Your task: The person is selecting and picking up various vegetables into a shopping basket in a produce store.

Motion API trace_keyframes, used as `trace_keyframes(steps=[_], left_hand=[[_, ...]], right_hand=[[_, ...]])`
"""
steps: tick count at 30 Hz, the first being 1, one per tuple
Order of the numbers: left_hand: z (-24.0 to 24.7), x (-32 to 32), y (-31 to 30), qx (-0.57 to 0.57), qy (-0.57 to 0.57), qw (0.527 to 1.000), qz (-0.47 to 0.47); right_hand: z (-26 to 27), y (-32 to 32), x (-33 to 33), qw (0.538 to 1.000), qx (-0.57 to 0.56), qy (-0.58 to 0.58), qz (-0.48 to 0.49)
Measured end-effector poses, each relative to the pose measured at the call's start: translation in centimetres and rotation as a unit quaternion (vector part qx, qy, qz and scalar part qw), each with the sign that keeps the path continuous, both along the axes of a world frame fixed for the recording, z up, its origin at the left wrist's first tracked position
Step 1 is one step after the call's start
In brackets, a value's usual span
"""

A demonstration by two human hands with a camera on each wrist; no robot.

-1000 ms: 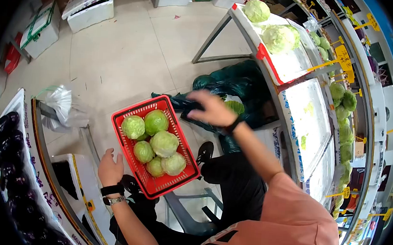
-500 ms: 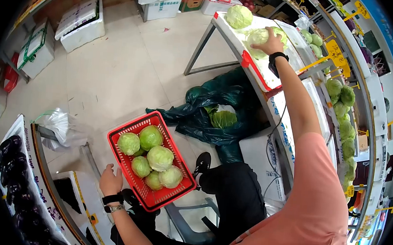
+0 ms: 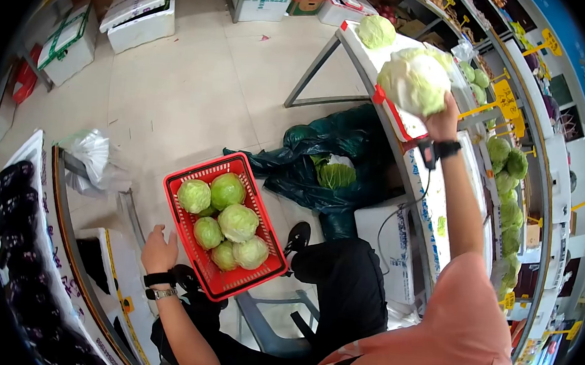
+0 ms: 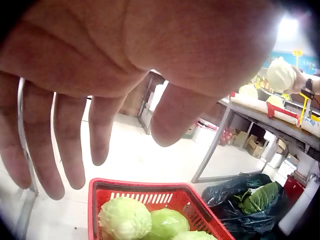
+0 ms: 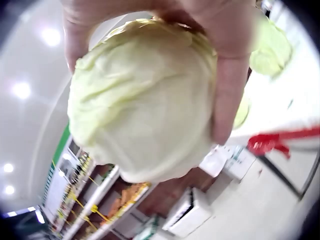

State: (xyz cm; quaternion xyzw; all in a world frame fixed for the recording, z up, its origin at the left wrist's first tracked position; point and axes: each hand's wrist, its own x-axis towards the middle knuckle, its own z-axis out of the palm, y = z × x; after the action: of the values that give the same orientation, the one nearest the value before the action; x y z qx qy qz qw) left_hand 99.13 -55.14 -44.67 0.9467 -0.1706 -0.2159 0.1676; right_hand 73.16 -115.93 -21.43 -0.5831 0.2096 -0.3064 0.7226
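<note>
My right hand (image 3: pixel 443 118) grips a large pale cabbage (image 3: pixel 415 81), lifted over the white display shelf (image 3: pixel 412 126). In the right wrist view, thumb and fingers curl round the sides of the cabbage (image 5: pixel 145 100). My left hand (image 3: pixel 159 249) holds nothing and hangs beside the left rim of the red basket (image 3: pixel 211 291); in the left wrist view its fingers (image 4: pixel 70 145) are spread and relaxed. Several green cabbages (image 3: pixel 237 222) lie in the basket. Another cabbage (image 3: pixel 375 32) sits at the far end of the shelf.
Below the shelf, a dark green plastic bag (image 3: pixel 306 183) lies on the floor round a leafy cabbage (image 3: pixel 337 175). Eggplants (image 3: pixel 19 258) fill a white box at left. Foam boxes (image 3: pixel 141 19) stand at the back. A grey stool (image 3: pixel 272 327) is between the legs.
My right hand first swung from near the basket to the shelf and took hold of a cabbage. It has since lifted that cabbage off the shelf. The left hand stays beside the basket.
</note>
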Motion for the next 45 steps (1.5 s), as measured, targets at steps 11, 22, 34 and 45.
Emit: trace_keyframes(steps=[11, 22, 34, 45], left_hand=[[2.7, 0.0, 1.9, -0.032, 0.007, 0.998, 0.049], [3.8, 0.3, 4.4, -0.006, 0.035, 0.996, 0.084], [0.1, 0.1, 4.1, -0.090, -0.066, 0.994, 0.011], [0.4, 0.7, 2.1, -0.079, 0.022, 0.996, 0.043]], right_hand=[[-14.4, 35.5, 5.9, 0.793, -0.495, 0.188, 0.303], [-35.8, 48.3, 5.8, 0.582, -0.615, 0.236, 0.477], [-42.0, 49.0, 7.2, 0.735, -0.482, 0.133, 0.458], [-36.3, 48.6, 5.7, 0.680, -0.536, 0.265, 0.424]])
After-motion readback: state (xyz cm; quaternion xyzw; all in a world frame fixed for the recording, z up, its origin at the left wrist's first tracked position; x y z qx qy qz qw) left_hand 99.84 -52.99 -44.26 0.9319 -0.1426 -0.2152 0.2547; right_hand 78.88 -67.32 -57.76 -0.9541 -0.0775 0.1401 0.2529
